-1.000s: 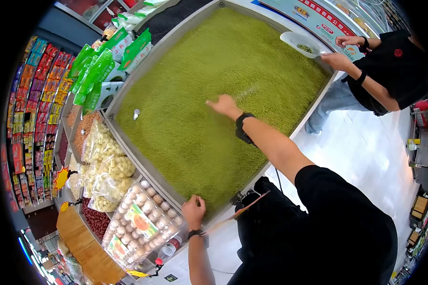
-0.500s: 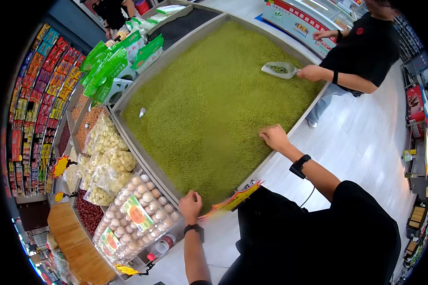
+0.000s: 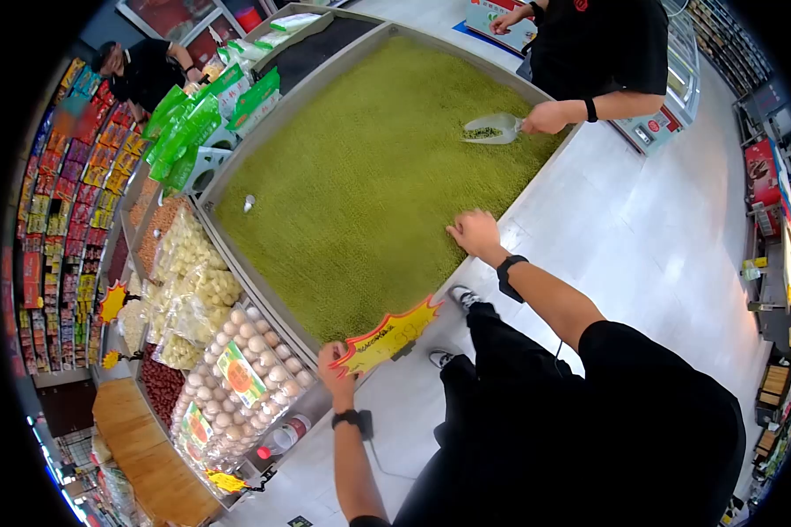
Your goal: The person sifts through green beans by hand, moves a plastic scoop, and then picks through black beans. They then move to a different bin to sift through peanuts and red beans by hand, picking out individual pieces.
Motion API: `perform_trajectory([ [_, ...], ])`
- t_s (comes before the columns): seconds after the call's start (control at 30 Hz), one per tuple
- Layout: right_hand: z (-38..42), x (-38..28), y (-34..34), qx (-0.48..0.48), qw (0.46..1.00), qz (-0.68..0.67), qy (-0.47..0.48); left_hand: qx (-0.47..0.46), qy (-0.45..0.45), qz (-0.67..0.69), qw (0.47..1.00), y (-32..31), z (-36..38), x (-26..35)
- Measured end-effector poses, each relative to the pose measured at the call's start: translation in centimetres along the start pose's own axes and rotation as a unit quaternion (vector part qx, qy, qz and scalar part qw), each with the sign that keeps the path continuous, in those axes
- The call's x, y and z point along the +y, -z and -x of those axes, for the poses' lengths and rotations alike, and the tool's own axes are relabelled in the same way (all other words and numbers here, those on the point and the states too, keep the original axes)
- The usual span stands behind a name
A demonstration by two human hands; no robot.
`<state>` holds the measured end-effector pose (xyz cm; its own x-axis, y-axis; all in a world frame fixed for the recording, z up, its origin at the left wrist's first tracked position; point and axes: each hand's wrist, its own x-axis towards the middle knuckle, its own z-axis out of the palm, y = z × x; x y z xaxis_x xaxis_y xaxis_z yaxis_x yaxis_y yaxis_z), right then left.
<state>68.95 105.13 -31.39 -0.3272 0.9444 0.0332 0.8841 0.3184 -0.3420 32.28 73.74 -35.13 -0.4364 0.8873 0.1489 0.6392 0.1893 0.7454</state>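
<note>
A wide grey-rimmed bin holds a broad bed of small green beans. My right hand hangs over the beans by the bin's right edge, its fingers curled inward; what they hold, if anything, is hidden. At the near left corner of the bin is my left hand, beside the left tip of a yellow price sign with a red border. That sign covers part of the left fingers. Across the bin, a co-worker's hand grips a clear scoop with beans in it.
Left of the bin stand egg trays, bagged pale yellow pieces and green-and-white packets. A bottle lies below the eggs. Another person is at the far left. Pale floor runs along the right.
The view has shifted, and my feet now show below the sign. The co-worker's scoop has turned and sits lower left over the beans. My hands remain near the bin's near edges.
</note>
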Motion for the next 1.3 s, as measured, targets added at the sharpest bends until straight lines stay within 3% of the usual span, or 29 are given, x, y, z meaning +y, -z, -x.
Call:
perform_trajectory([
  [0.07, -0.5, 0.3, -0.7, 0.025, 1.000, -0.002, 0.008, 0.030, 0.006, -0.024, 0.999, -0.9, 2.0, -1.1],
  [0.13, -0.6, 0.6, -0.9, -0.071, 0.997, 0.010, -0.008, 0.037, 0.012, -0.070, 0.997, -1.5, 3.9, 0.3],
  [0.2, -0.6, 0.7, -0.5, -0.073, 0.997, -0.021, 0.019, 0.075, 0.184, 0.113, 0.974, -3.0, 5.1, 2.0],
  [0.23, -0.3, 0.9, -0.8, -0.076, 0.995, -0.047, 0.042, 0.076, 0.187, 0.108, 0.973, -3.5, 5.2, 3.8],
  [0.3, -0.3, 1.7, -0.5, -0.096, 0.991, -0.069, 0.065, 0.185, 0.093, -0.148, 0.967, -4.6, 5.7, 7.3],
  [0.33, -0.6, 2.2, 0.6, -0.140, 0.976, -0.134, 0.104, 0.144, 0.083, -0.207, 0.964, -4.5, 6.9, 7.7],
  [0.37, -1.0, 2.8, 1.8, -0.183, 0.953, -0.199, 0.140, 0.142, 0.092, -0.211, 0.963, -5.3, 8.1, 8.3],
  [0.43, -1.4, 4.7, 3.0, -0.198, 0.943, -0.220, 0.156, 0.265, 0.168, -0.152, 0.937, -7.0, 10.3, 11.5],
  [0.47, -1.9, 6.4, 3.5, -0.137, 0.953, -0.201, 0.184, 0.302, 0.221, -0.191, 0.908, -8.0, 11.3, 13.1],
  [0.5, -2.3, 8.3, 4.2, -0.077, 0.958, -0.180, 0.211, 0.299, 0.230, -0.197, 0.905, -9.3, 13.0, 13.9],
  [0.6, -4.9, 13.4, 7.9, -0.096, 0.967, -0.130, 0.195, 0.278, 0.304, -0.109, 0.905, -11.8, 16.3, 15.3],
  [0.67, -6.3, 16.2, 9.9, -0.107, 0.970, -0.114, 0.185, 0.109, 0.325, -0.037, 0.939, -12.7, 15.4, 18.1],
  [0.7, -7.2, 17.3, 10.3, -0.103, 0.975, -0.095, 0.175, 0.111, 0.329, -0.038, 0.937, -13.5, 14.8, 18.6],
  [0.77, -8.2, 19.5, 9.8, -0.084, 0.975, -0.095, 0.182, 0.027, 0.255, 0.021, 0.966, -14.9, 13.8, 19.8],
  [0.8, -8.5, 20.1, 9.2, -0.061, 0.976, -0.094, 0.186, -0.027, 0.246, -0.013, 0.969, -15.3, 12.2, 21.5],
  [0.9, -8.9, 21.0, 7.2, -0.023, 0.978, -0.092, 0.186, -0.075, 0.134, -0.017, 0.988, -17.6, 7.5, 24.8],
  [0.97, -8.8, 20.2, 7.5, -0.032, 0.983, -0.091, 0.154, -0.037, 0.014, -0.029, 0.999, -19.3, 3.6, 26.6],
  [1.1, -9.1, 19.8, 7.7, -0.087, 0.989, -0.039, 0.112, 0.046, -0.057, -0.059, 0.996, -21.8, -2.8, 28.9],
  [1.3, -9.4, 19.3, 8.3, -0.135, 0.985, 0.004, 0.106, 0.168, 0.013, -0.153, 0.974, -24.5, -9.1, 28.3],
])
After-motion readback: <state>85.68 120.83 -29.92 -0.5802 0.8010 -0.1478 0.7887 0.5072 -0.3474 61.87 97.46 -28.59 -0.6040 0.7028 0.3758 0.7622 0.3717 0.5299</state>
